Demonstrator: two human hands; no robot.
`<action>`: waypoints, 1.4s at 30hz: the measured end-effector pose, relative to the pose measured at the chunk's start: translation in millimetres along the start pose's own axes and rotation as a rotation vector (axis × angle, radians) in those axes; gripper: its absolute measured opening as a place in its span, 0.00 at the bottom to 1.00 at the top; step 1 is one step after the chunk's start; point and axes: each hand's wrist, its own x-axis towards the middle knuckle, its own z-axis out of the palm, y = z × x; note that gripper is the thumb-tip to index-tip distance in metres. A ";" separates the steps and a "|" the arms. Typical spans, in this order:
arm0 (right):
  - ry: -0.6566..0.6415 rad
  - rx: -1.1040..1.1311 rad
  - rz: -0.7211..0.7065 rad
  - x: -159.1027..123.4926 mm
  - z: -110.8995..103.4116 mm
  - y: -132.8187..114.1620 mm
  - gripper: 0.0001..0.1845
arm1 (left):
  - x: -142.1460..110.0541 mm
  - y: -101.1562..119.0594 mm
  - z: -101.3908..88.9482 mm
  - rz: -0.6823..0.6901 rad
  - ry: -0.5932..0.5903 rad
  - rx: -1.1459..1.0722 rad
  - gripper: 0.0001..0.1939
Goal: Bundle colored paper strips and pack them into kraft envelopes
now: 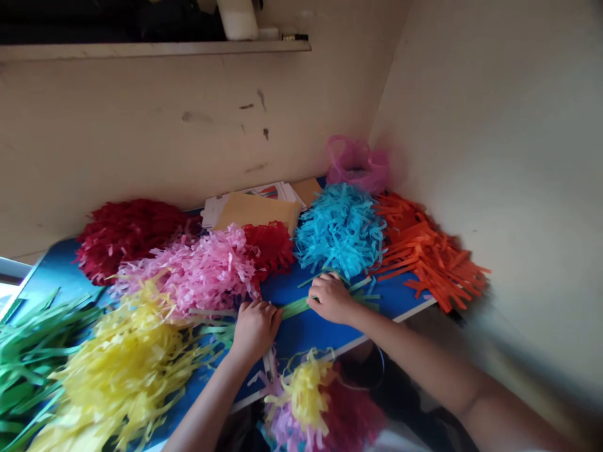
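Observation:
My left hand [254,326] and my right hand [331,296] rest on a blue table [301,329], fingers curled. Between them runs a bundle of green paper strips [296,307], gripped at both ends. Just beyond my right hand lies a heap of light blue strips [342,229]. Pink strips [202,267] lie just beyond my left hand. A small yellow, pink and dark red tassel bundle [311,402] hangs below the table's front edge, between my forearms.
Piles of shredded paper cover the table: dark red [127,235], red [269,247], yellow [122,364], green [28,358], orange [424,251]. Brown envelopes and papers [257,210] lie at the back. A pink plastic bag [357,163] sits in the corner. Walls close in behind and right.

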 end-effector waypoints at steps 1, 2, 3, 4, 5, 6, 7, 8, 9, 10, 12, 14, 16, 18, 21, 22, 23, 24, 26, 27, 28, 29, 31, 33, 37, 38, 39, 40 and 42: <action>0.001 -0.007 0.007 0.8 1.2 -0.9 0.10 | 2.7 -0.8 0.9 0.016 -0.008 0.007 0.20; 0.004 -0.013 0.013 1.7 2.5 -1.6 0.10 | 5.0 -1.7 1.8 0.031 -0.015 0.015 0.19; 0.007 -0.019 0.017 2.6 3.5 -2.0 0.10 | 6.8 -2.4 2.4 0.041 -0.016 0.024 0.19; 0.011 -0.023 0.019 3.4 4.1 -2.0 0.09 | 7.8 -2.9 2.7 0.045 -0.013 0.035 0.18; 0.016 -0.026 0.021 4.0 4.0 -1.8 0.10 | 8.0 -3.2 2.6 0.043 -0.004 0.047 0.18; 0.023 -0.029 0.023 4.1 3.0 -1.4 0.10 | 7.3 -3.3 2.1 0.034 0.012 0.059 0.18; 0.034 -0.033 0.028 3.6 1.2 -0.8 0.09 | 5.8 -3.3 1.2 0.022 0.033 0.071 0.17; 0.051 -0.038 0.034 2.4 -1.5 -0.2 0.08 | 3.7 -3.2 0.0 0.015 0.059 0.081 0.15; 0.068 -0.042 0.037 0.5 -4.8 0.3 0.07 | 1.0 -3.1 -1.5 0.021 0.082 0.086 0.13; 0.086 -0.047 0.017 -1.9 -8.0 0.6 0.06 | -1.9 -3.0 -3.1 0.043 0.100 0.088 0.10; 0.099 -0.071 -0.127 -7.2 -12.7 0.7 0.05 | -7.2 -2.4 -5.8 0.120 0.121 0.083 0.10; 0.085 -0.127 -0.327 -10.5 -12.7 0.7 0.06 | -10.7 -0.8 -7.3 0.190 0.135 0.078 0.11; 0.063 -0.204 -0.443 -9.6 -9.0 1.4 0.10 | -12.0 2.0 -7.6 0.216 0.162 0.077 0.11; 0.048 -0.252 -0.450 -5.1 -5.4 3.2 0.12 | -11.7 5.5 -7.0 0.218 0.193 0.074 0.09; 0.025 -0.261 -0.459 3.0 -6.8 5.1 0.12 | -10.4 9.6 -6.1 0.202 0.232 0.070 0.09; 0.014 -0.262 -0.471 5.0 -8.9 4.8 0.11 | -10.0 10.3 -6.0 0.197 0.238 0.068 0.09; 0.000 -0.265 -0.488 6.5 -11.3 4.0 0.10 | -9.6 10.6 -6.2 0.196 0.238 0.065 0.09; -0.014 -0.269 -0.508 7.8 -13.6 2.7 0.10 | -9.2 10.5 -6.5 0.198 0.232 0.062 0.09; -0.041 -0.276 -0.549 11.0 -17.3 0.0 0.10 | -8.1 10.0 -7.3 0.201 0.214 0.058 0.09; -0.053 -0.277 -0.563 13.2 -18.6 -0.8 0.10 | -7.3 9.8 -7.8 0.200 0.205 0.058 0.09; -0.064 -0.275 -0.573 15.8 -19.7 -1.0 0.10 | -6.4 9.9 -8.2 0.196 0.200 0.059 0.09; -0.073 -0.270 -0.573 18.7 -20.8 -0.9 0.10 | -5.3 10.3 -8.4 0.189 0.198 0.060 0.09; -0.083 -0.261 -0.542 23.6 -23.2 -0.5 0.09 | -3.0 12.1 -8.1 0.171 0.205 0.060 0.09; -0.072 -0.266 -0.485 25.3 -24.8 -2.7 0.08 | -1.2 14.3 -6.6 0.153 0.219 0.056 0.08; 0.015 -0.198 -0.455 16.0 -17.4 -11.1 0.08 | -4.5 14.0 -0.9 0.127 0.236 0.027 0.09; 0.031 -0.159 -0.459 12.5 -13.3 -10.9 0.08 | -7.3 12.0 0.8 0.125 0.236 0.014 0.10; 0.041 -0.119 -0.454 9.2 -8.8 -8.9 0.09 | -10.9 9.3 2.5 0.124 0.236 -0.003 0.10; 0.047 -0.084 -0.436 6.3 -4.5 -5.0 0.12 | -14.7 5.8 4.0 0.124 0.233 -0.024 0.11; 0.053 -0.034 -0.370 2.2 2.5 6.5 0.12 | -21.7 -2.3 6.7 0.119 0.231 -0.078 0.11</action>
